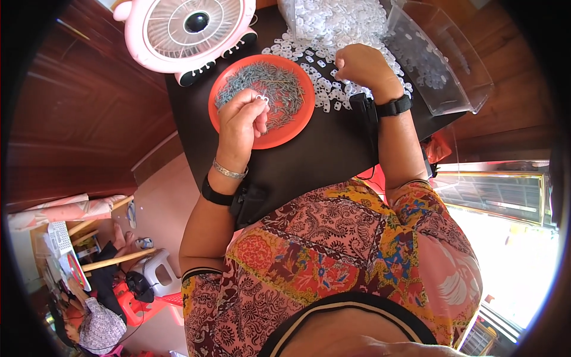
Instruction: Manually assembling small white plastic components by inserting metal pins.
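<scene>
Above a round red plate [275, 141] my left hand [239, 122] is closed. Its thumb and fingertips pinch a small white plastic piece with holes [262, 98]. The plate holds a heap of thin grey screw-like pieces [284, 89], too small to tell exactly. To the right, my right hand [366, 70] is curled closed over the near side of a spread of white plastic pieces [333, 89], each a flat oval with two holes. The hand's back hides what its fingers hold, if anything.
A pink fan [143, 44] stands beyond the plate at left on the dark table [285, 172]. A large heap of white pieces [339, 21] lies at the back. A clear plastic bin [455, 89] leans on its side at right. Another person [104, 324] is at lower left.
</scene>
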